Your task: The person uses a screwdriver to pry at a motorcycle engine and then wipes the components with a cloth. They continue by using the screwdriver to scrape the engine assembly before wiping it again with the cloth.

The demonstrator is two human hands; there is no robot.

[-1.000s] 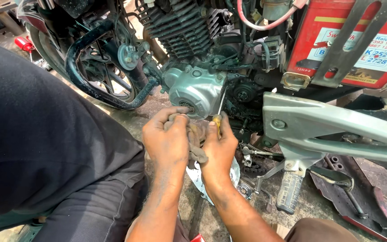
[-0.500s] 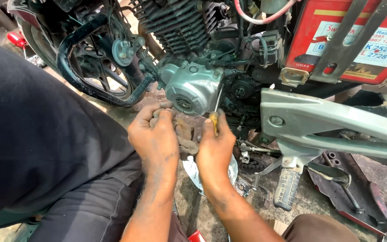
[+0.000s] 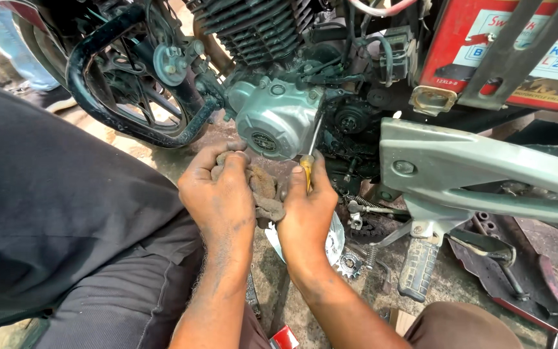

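My left hand bunches the rag below the engine cover; my right hand grips the screwdriver. I'd keep its tip square and steady.

black shirt, dk grey trousers, bare forearms

Engine cover and footrest bracket crowd the hands.

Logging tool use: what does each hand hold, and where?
Right hand grips a screwdriver by its yellow handle; left hand clutches a bunched rag.
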